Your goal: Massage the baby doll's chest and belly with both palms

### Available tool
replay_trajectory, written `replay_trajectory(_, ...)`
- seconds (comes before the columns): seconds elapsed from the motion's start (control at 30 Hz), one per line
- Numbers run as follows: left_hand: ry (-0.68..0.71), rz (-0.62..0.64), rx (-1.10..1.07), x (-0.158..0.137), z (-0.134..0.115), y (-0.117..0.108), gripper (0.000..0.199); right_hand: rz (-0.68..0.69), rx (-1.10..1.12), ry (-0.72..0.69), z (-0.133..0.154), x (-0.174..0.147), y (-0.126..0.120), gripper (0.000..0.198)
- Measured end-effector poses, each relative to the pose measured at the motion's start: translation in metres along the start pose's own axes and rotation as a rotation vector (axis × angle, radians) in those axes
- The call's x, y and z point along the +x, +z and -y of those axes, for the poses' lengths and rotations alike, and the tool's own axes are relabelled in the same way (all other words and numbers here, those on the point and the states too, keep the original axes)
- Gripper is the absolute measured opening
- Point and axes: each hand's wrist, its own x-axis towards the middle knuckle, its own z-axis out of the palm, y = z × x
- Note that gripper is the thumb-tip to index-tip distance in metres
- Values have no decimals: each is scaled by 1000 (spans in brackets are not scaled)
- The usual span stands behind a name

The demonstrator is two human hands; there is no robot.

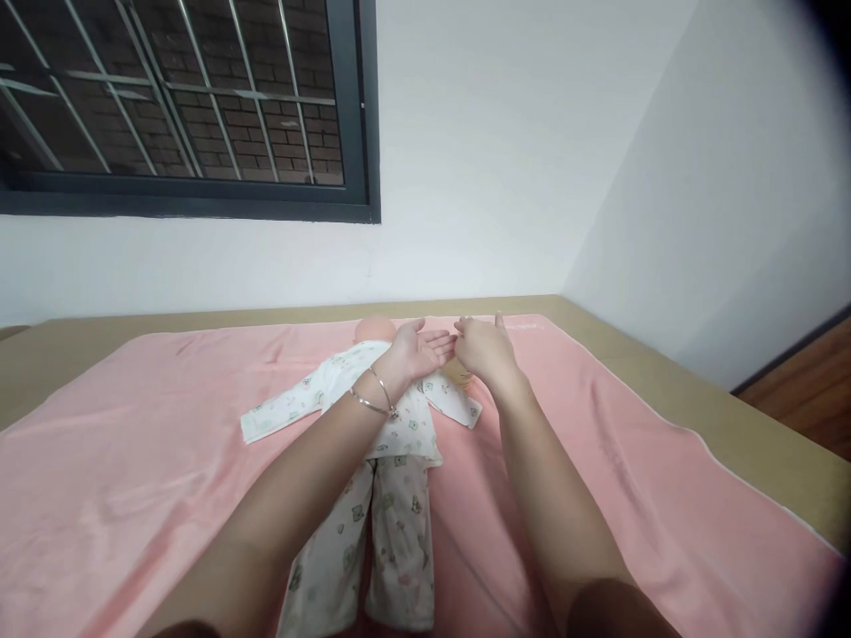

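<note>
A baby doll (402, 434) in a white printed top and trousers lies on a pink blanket (166, 425). Its bare head shows at the far end, partly hidden behind my left hand. My left hand (422, 351) is above the doll's chest, palm up, fingers stretched out and holding nothing. Close to its fingertips is my right hand (487, 347), back towards me, thumb apart and fingers bent leftward; I see nothing held in it. Under the right hand, near the doll's sleeve (458, 403), a yellowish thing (460, 374) is partly covered; its kind cannot be told.
The blanket lies on a tan padded surface (638, 390) against white walls. A dark-framed window (363, 133) with metal bars is at upper left. Brown wood (811, 390) stands at the right edge. Two thin bracelets (378, 399) circle my left wrist.
</note>
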Motion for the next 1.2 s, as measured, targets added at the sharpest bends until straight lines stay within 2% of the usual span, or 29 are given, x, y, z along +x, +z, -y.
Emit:
replay_trajectory(0.23,-72,57,-24,-45,10,-44,59,19,42,15,5,-3,11,51)
replay_trajectory(0.33,-55,42,-45,-61,11,-53,59,43,106,17,22,-11,18,54)
replay_trajectory(0.37,-40,46,-51,-67,10,-53,58,48,142,-17,31,-16,19,56)
replay_trajectory(0.5,59,109,-44,-91,-5,-44,55,149,405,-362,82,-49,22,64)
replay_trajectory(0.6,123,34,3,-110,-24,-43,64,68,481,-447,117,-79,25,75)
replay_trajectory(0.7,237,48,38,-123,-33,-46,66,11,546,-599,134,-101,28,88)
replay_trajectory(0.83,378,51,61,-128,-14,-40,62,-106,581,-648,130,-105,29,86)
replay_trajectory(1.0,279,155,129,-142,17,-25,63,-266,540,-575,112,-90,25,71)
replay_trajectory(1.13,298,320,188,-164,20,-22,57,-351,517,-519,107,-89,26,69)
replay_trajectory(1.2,336,330,204,-174,15,-23,58,-338,541,-512,110,-100,26,68)
